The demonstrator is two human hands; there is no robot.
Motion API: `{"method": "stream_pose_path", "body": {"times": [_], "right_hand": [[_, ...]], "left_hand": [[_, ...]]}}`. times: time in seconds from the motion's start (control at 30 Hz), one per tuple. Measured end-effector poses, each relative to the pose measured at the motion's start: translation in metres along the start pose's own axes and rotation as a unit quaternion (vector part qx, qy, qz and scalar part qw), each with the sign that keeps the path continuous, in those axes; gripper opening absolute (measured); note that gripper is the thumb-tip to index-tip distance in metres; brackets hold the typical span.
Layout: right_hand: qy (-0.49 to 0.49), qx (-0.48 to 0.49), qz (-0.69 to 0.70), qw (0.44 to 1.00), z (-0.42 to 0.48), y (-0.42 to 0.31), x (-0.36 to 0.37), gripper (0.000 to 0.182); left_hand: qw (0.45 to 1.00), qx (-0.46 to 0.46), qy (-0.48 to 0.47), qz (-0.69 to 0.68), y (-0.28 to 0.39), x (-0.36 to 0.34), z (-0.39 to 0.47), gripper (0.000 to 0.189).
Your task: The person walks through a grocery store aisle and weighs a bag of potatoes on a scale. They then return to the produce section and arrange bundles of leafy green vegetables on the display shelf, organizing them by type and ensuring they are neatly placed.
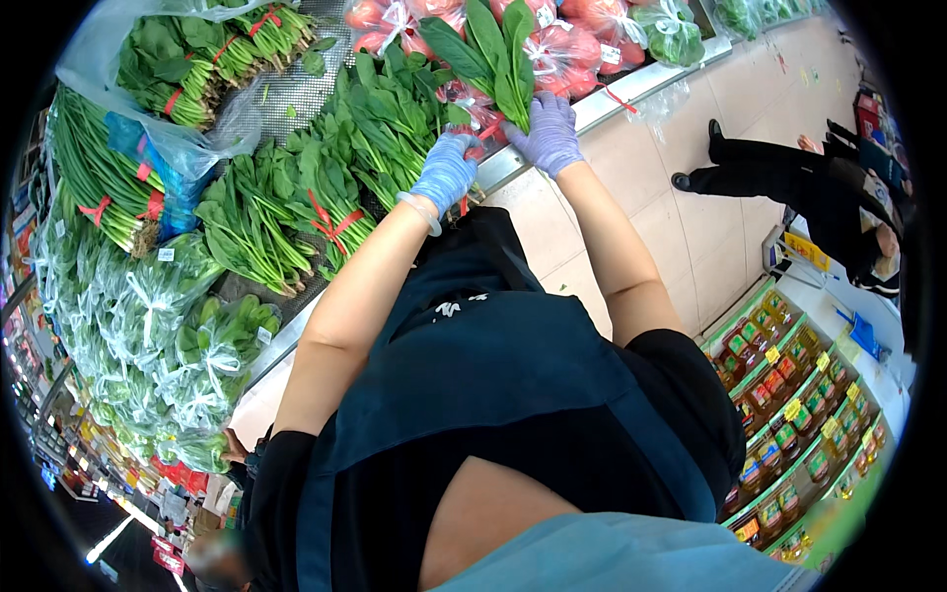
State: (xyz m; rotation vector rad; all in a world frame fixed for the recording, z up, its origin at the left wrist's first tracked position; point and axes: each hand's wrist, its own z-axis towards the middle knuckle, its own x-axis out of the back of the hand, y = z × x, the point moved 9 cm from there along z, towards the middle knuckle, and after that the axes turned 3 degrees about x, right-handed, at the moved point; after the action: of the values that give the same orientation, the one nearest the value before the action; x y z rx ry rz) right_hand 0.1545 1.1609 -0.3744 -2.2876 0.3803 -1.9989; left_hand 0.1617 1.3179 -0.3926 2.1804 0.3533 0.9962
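Note:
My right hand [547, 137], in a purple knit glove, grips the stems of a small bunch of long-leaved greens [510, 70]. A red tie [491, 127] runs from the stems towards my left hand [446, 174], whose blue-gloved fingers are closed around its end. That wrist wears a pale bangle [420, 213]. Beneath and left of my hands, loose leafy greens [388, 118] lie on the display counter. Beside them rests a bunch bound with red tape [336, 222], and farther left more greens [255, 218]. Clear bags of red produce, apparently tomatoes [558, 55], sit behind the held bunch.
The counter's metal edge [503, 169] runs before me. To the left are bundled scallions [111, 174], more tied greens [181, 74] under plastic film, and piled bagged greens [148, 318]. Bottled goods fill a shelf [799, 422] at lower right. A person in dark trousers [769, 166] stands beyond the aisle.

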Motion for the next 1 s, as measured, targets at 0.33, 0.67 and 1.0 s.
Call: {"method": "stream_pose_path", "body": {"times": [0.33, 0.67, 1.0], "right_hand": [[0.158, 0.031, 0.249, 0.955, 0.000, 0.051, 0.020, 0.038], [0.245, -0.027, 0.232, 0.941, 0.009, 0.006, 0.106, 0.033], [-0.136, 0.241, 0.421, 0.864, -0.045, -0.315, 0.030, 0.016]], "left_hand": [[0.967, -0.095, 0.216, -0.098, 0.011, 0.089, -0.063, 0.025], [0.787, 0.175, 0.562, -0.182, -0.194, 0.138, -0.257, 0.021], [0.835, 0.331, 0.438, 0.046, -0.262, 0.164, -0.295, 0.052]]}}
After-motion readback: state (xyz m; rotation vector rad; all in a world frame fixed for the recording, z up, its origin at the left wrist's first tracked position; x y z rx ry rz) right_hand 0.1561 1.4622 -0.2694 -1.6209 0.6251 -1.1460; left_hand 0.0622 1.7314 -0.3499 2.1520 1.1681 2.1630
